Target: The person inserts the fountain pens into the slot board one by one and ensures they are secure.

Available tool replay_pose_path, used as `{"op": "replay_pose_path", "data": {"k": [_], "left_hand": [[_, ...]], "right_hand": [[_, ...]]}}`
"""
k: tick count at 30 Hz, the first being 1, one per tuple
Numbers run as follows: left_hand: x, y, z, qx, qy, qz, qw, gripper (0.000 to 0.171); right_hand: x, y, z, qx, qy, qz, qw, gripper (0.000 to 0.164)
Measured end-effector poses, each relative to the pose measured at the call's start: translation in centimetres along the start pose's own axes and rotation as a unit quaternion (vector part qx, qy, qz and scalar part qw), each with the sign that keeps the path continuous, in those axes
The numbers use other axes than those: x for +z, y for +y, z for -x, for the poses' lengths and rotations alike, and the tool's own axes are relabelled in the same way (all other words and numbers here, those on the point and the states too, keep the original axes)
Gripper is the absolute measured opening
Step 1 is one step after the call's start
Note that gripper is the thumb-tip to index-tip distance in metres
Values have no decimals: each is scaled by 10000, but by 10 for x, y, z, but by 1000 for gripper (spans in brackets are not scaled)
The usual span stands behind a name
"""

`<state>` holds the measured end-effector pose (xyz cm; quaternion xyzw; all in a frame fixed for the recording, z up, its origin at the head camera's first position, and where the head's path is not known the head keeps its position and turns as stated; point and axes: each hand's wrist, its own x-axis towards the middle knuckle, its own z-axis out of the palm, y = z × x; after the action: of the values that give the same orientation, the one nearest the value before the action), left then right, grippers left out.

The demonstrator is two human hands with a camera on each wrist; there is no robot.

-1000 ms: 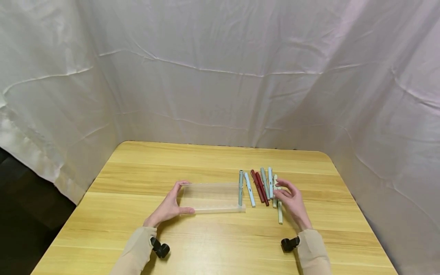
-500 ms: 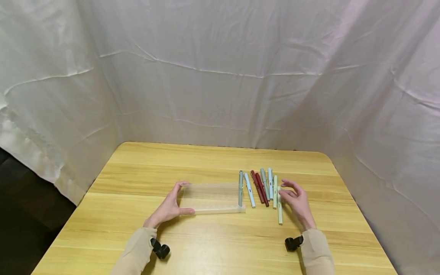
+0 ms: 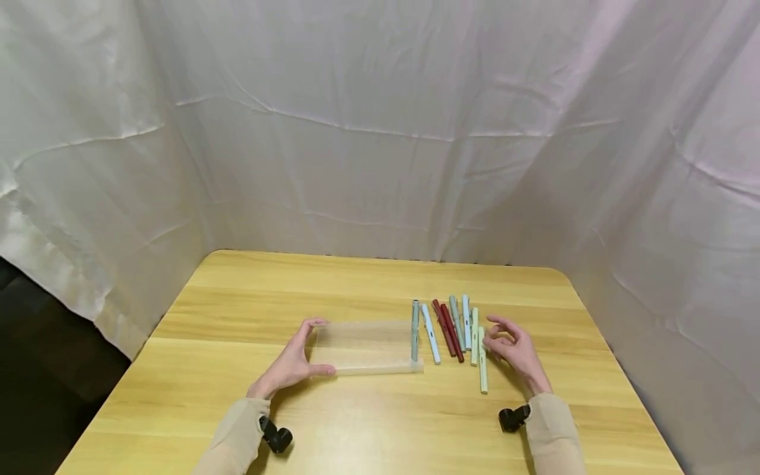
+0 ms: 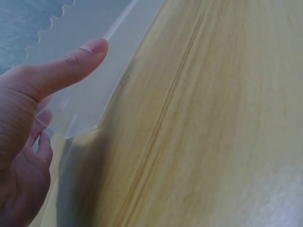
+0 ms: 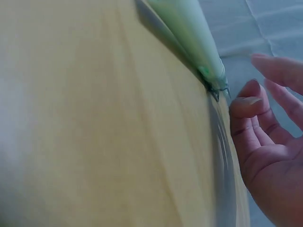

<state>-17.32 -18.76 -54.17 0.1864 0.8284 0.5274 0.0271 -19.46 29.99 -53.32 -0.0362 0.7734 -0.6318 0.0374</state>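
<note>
My left hand (image 3: 292,359) grips the left end of a clear plastic pen stand (image 3: 368,343), its thumb along the front. In the left wrist view the stand's notched edge (image 4: 49,26) shows above the thumb. A grey-teal pen (image 3: 415,330) lies across the stand's right end. My right hand (image 3: 515,349) is beside the nearest pale green pen (image 3: 483,363), fingers loosely bent and holding nothing. In the right wrist view that pale green pen (image 5: 187,35) lies just off the fingertips; whether they touch is unclear.
Right of the stand lie a light blue pen (image 3: 431,333), two dark red pens (image 3: 444,328), a grey-green pen (image 3: 457,323), another light blue pen (image 3: 466,323) and a second pale green pen (image 3: 474,336). Pale curtains (image 3: 380,132) surround the wooden table (image 3: 380,422).
My right hand has moved rightward, off the pale green pens, and the nearest one is now in full view. The left hand and the stand stay in place; the camera view shifts slightly.
</note>
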Motion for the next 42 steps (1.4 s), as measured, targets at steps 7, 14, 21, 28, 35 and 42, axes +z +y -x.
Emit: {"op": "replay_pose_path", "data": {"k": [7,14,21,28,35,42], "left_hand": [[1,-2,1,3,25,-76,10000,96],[1,-2,1,46,40,-56,10000,95],[1,-1,1,108,68,36,9999,95],[0,-2,1,162,68,30,9998,94],[0,-1,1,75,28,21,10000,94],[0,-1,1,69,30,21,10000,94]], "right_hand": [[-4,5,-2,-160,-376,290,9987,65],[-3,4,-3,-61,-573,373,9976,68],[-4,7,-4,219,-635,357,9971,71],[-5,10,-7,404,-713,447,9956,73],[-5,8,-7,459,-727,601,9945,72],[-2,2,-9,530,-582,800,9937,71]]}}
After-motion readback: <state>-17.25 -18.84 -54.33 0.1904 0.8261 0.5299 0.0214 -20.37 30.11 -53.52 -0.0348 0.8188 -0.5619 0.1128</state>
